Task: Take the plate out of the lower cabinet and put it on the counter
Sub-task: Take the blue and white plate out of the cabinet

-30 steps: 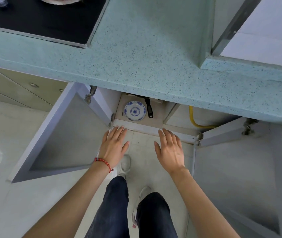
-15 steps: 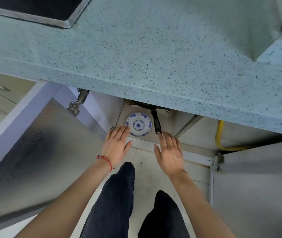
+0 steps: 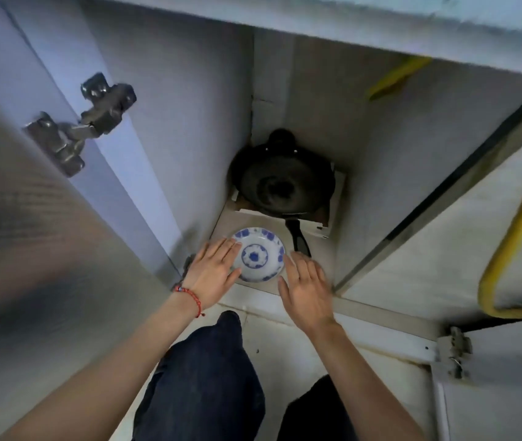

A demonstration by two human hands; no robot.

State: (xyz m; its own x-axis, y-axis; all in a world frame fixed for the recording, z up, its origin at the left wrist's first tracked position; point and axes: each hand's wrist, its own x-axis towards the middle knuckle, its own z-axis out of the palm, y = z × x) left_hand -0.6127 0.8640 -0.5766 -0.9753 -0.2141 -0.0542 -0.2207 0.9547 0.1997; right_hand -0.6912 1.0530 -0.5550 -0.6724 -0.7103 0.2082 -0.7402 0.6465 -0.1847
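Note:
A small white plate point(image 3: 258, 254) with blue flower patterns lies flat on the floor of the open lower cabinet point(image 3: 189, 122), near its front edge. My left hand point(image 3: 213, 272), with a red bead bracelet on the wrist, has its fingers spread and its fingertips at the plate's left rim. My right hand point(image 3: 306, 288) is spread open at the plate's right rim. Neither hand grips the plate. The teal speckled counter edge point(image 3: 476, 14) shows only at the top of the view.
A black frying pan point(image 3: 282, 183) sits behind the plate, its handle point(image 3: 299, 241) pointing forward just right of the plate. The left cabinet door point(image 3: 46, 249) and right door point(image 3: 492, 377) stand open. A yellow hose point(image 3: 520, 224) runs through the right compartment. My knees are below.
The view has dropped low and close to the cabinet. Both hands have reached forward from the cabinet's front edge to either side of the plate.

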